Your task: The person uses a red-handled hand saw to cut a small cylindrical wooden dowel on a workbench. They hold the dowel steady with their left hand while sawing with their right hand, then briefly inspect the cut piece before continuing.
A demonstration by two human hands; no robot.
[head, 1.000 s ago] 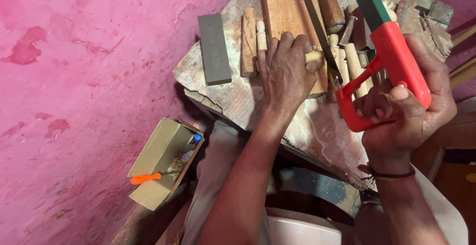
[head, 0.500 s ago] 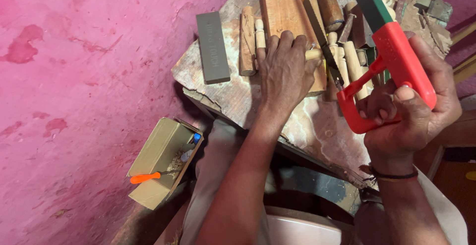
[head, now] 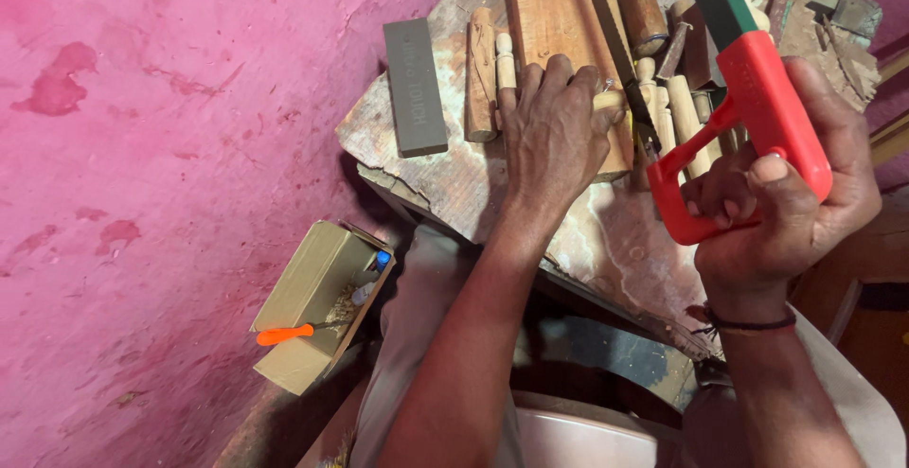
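My left hand (head: pixel 552 135) presses down on a long reddish wooden plank (head: pixel 549 14) that lies on a worn wooden workbench (head: pixel 606 241), fingers curled over the plank's near end and a small pale turned piece (head: pixel 611 101). My right hand (head: pixel 781 203) grips the red handle of a hand saw (head: pixel 757 99), whose green frame and blade run up and away over the bench to the right of the plank.
A grey sharpening stone (head: pixel 415 88) lies at the bench's left edge beside two turned wooden pegs (head: pixel 492 75). More pegs and a chisel handle (head: pixel 640 6) lie right of the plank. A cardboard box (head: pixel 312 302) with an orange-handled tool sits on the pink floor.
The saw and my right hand have shifted slightly up and right; my left hand stays on the plank. The view has drifted a little.
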